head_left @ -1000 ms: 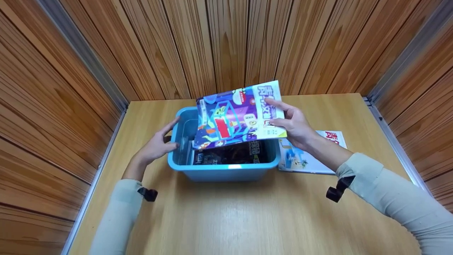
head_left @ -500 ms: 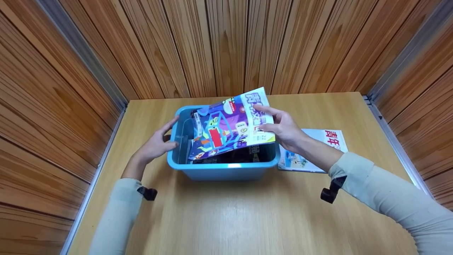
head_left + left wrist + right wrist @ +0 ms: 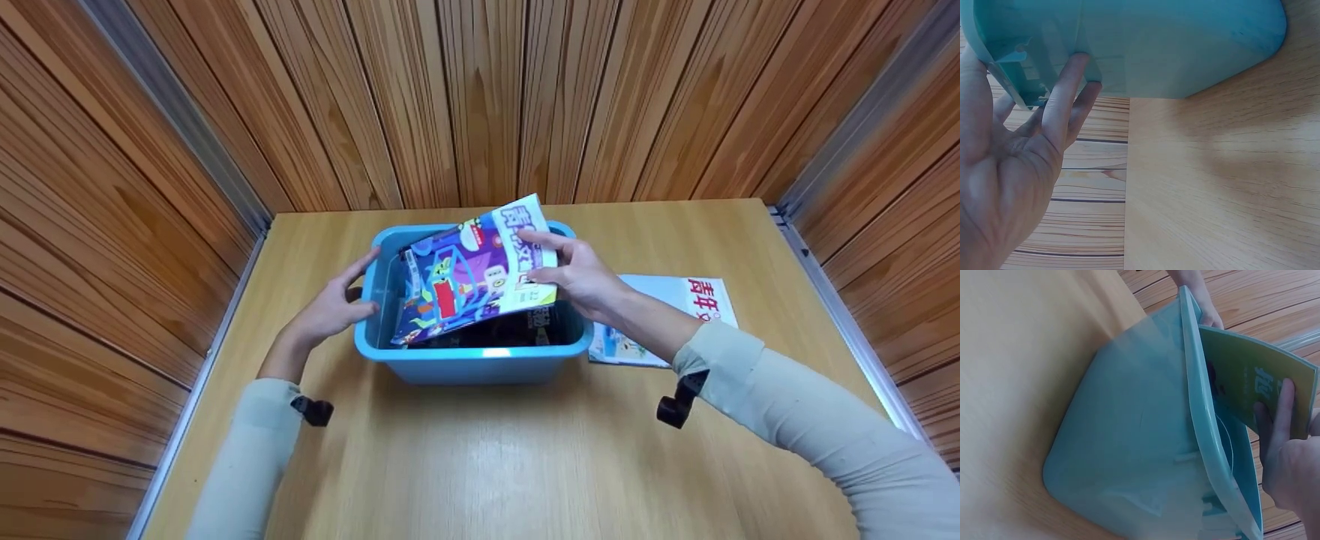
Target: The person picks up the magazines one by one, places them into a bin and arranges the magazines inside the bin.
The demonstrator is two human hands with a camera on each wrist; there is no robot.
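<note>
- Bin (image 3: 465, 360) stands mid-table (image 3: 480, 465), before me.
- My left hand (image 3: 330, 307) on its left wall.
- My right hand (image 3: 581, 277) holds a magazine (image 3: 469, 277) tilted into it.
- Second magazine (image 3: 675, 300) lies right of bin.

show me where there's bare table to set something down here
Bare wooden table lies in front of the blue plastic bin, between both sleeves, and behind it by the wood-panel wall. Crowded: the bin's right side, where the right hand holds a purple magazine above a light-blue magazine.

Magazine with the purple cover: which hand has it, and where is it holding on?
The right hand pinches the purple magazine by its white title edge. The left hand only rests on the blue bin.
</note>
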